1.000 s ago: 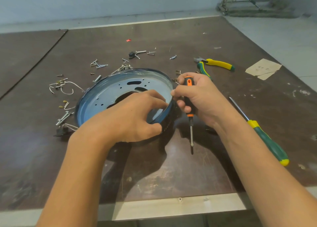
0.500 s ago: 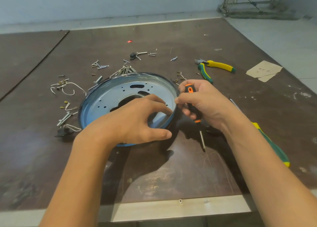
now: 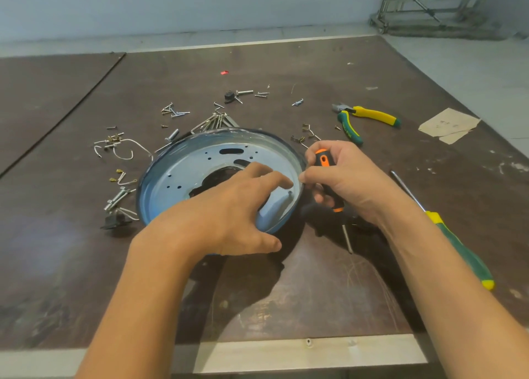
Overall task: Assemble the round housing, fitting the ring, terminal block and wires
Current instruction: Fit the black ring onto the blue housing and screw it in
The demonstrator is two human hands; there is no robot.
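Note:
The round blue housing (image 3: 183,172) lies dish-up on the dark table, with holes and a dark cut-out in its floor. My left hand (image 3: 229,212) reaches over its near side, thumb outside the rim and fingers spread inside near the right wall. My right hand (image 3: 343,184) grips a black-and-orange screwdriver (image 3: 325,164) at the housing's right rim, its shaft pointing down toward me, and pinches at the rim with thumb and forefinger. White wires (image 3: 126,149) and a black terminal block (image 3: 113,221) lie left of the housing.
Loose screws and bolts (image 3: 174,112) are scattered behind and left of the housing. Yellow-green pliers (image 3: 363,118) lie at the back right, a green-yellow screwdriver (image 3: 455,244) beside my right forearm, and a cardboard scrap (image 3: 446,125) near the table's right edge.
The housing has settled lower and flatter on the table. My right hand tilted the screwdriver so its shaft points more to the right, and my left fingers spread wider.

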